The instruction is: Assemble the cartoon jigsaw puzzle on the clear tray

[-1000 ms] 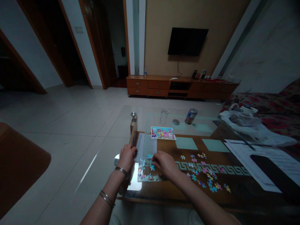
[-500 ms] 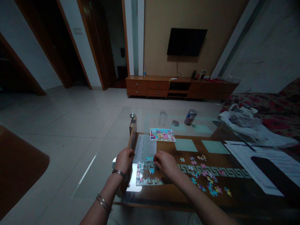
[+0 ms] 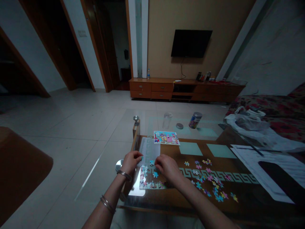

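My left hand (image 3: 132, 163) is at the left edge of the partly joined jigsaw puzzle (image 3: 152, 185). Its thumb and forefinger pinch a small bluish puzzle piece (image 3: 142, 157). My right hand (image 3: 168, 167) hovers at the puzzle's right side, fingers curled together; what they hold, if anything, is hidden. Beside its fingertips lies a light-blue piece (image 3: 152, 163), with another blue piece (image 3: 155, 174) below, inside the joined border. Part of the puzzle is covered by my right hand. Farther back lies a colourful cartoon picture card (image 3: 166, 138).
Loose puzzle pieces (image 3: 214, 183) are scattered on the glass table to the right. Behind the card stand a clear jar (image 3: 167, 121), a metal lid (image 3: 179, 126) and a printed tin (image 3: 195, 120). Papers (image 3: 257, 168), a dark phone (image 3: 278, 178) and a plastic bag (image 3: 254, 124) occupy the right side.
My left hand's thumb and forefinger now reach farther right, with a bluish piece showing at their tips. My right hand has barely moved. The whole view has shifted slightly.
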Tool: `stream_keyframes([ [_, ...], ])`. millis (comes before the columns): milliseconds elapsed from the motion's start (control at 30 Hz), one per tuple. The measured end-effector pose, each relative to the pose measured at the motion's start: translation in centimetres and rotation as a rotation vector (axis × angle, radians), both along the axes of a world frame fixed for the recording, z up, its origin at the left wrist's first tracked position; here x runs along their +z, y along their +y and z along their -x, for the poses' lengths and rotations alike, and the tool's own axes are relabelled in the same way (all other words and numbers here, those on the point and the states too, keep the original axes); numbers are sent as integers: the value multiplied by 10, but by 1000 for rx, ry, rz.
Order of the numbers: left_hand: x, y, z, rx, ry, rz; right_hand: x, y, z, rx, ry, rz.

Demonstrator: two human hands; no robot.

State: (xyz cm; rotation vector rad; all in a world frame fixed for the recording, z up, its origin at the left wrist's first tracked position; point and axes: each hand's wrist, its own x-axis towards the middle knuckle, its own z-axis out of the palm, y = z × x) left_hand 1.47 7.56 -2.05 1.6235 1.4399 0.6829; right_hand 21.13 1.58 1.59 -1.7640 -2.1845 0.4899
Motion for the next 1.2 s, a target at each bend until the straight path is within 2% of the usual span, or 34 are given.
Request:
stream_keyframes([
  [200,6,-4,-7,-83,-95,31,1,5,15,-45,230,-29],
  [400,15,-10,-8,-123,-113,-6,-3,19,33,-71,487,-15],
  [567,16,-12,-3,-25,-4,-72,-14,30,38,-37,460,75],
  [700,21,-31,4,62,159,-180,-20,39,39,-55,362,74],
  [767,26,-49,4,-26,355,-262,-21,44,39,-57,325,79],
  [867,35,-76,-5,-237,494,-221,-24,48,39,-31,289,97],
  [933,41,-88,-14,-305,551,-183,-25,49,41,-23,275,107],
  [1033,46,-97,-25,-347,598,-150,-25,48,45,-17,259,112],
  [1200,46,-98,-28,-343,588,-139,-21,45,51,-24,204,113],
])
